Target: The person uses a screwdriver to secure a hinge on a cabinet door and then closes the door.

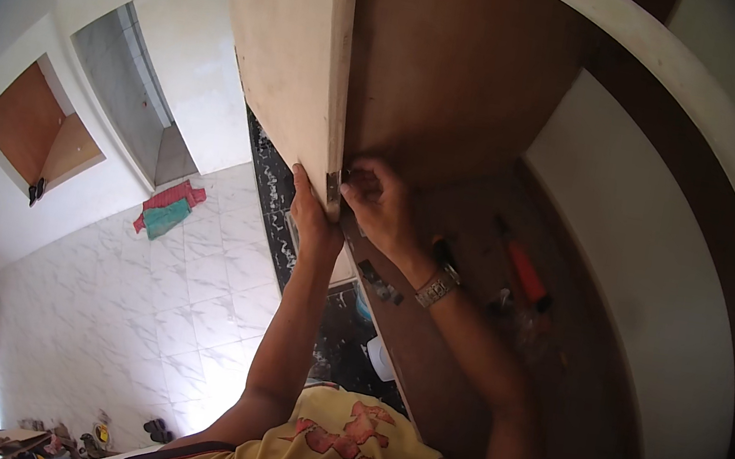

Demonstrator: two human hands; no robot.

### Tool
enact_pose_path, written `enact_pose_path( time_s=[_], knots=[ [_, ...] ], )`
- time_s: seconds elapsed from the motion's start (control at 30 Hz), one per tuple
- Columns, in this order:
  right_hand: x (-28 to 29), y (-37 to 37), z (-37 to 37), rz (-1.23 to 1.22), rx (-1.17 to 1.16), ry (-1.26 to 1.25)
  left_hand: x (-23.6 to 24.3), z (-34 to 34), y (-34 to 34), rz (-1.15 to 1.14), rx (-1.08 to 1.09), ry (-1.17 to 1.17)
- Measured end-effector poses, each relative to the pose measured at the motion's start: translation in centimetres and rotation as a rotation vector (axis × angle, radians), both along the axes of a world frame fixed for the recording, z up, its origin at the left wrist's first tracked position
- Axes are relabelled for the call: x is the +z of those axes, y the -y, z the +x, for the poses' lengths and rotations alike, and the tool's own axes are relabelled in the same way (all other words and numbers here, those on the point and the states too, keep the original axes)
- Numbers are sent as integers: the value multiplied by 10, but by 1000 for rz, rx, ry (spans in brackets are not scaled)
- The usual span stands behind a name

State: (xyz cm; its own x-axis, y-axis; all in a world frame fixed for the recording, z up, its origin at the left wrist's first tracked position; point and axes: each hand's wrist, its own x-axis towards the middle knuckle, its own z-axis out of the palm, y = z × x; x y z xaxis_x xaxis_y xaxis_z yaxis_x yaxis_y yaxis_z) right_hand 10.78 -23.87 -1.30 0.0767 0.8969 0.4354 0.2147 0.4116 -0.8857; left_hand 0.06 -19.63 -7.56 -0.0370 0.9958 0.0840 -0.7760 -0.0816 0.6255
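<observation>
A pale wooden door panel [299, 48] stands on end in front of me, its narrow edge turned my way. Low on that edge sits a small metal hinge [333, 188]. My left hand [316, 217] grips the panel's lower corner, thumb up along the pale face. Just right of the hinge, my right hand [382, 211] has its thumb and index finger bent together in a pinch against it. Whatever lies between those fingertips is too small and dark to make out. A wristwatch [437, 287] is on my right wrist.
Inside the brown cabinet [468, 64], an orange-handled tool [527, 277] lies on the shelf to the right. A small dark metal piece [380, 282] rests near the shelf's front edge. Below is a black marbled counter [270, 182]. Red and green cloths [168, 211] lie on the tiled floor [129, 298].
</observation>
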Motion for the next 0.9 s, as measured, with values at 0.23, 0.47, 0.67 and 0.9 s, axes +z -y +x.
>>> enact_pose_path(
  time_s=[0.23,0.47,0.67,0.9],
  knots=[
    [-9,-4,5,-45,20,-140,3,3,0,-27,-38,80],
    [4,28,-5,-5,25,-30,1,2,3,-74,10,27],
    [-11,24,-1,125,9,2,1,3,-1,-77,12,-4],
    [-25,58,51,32,-122,633,19,7,9,-66,-13,47]
  ],
)
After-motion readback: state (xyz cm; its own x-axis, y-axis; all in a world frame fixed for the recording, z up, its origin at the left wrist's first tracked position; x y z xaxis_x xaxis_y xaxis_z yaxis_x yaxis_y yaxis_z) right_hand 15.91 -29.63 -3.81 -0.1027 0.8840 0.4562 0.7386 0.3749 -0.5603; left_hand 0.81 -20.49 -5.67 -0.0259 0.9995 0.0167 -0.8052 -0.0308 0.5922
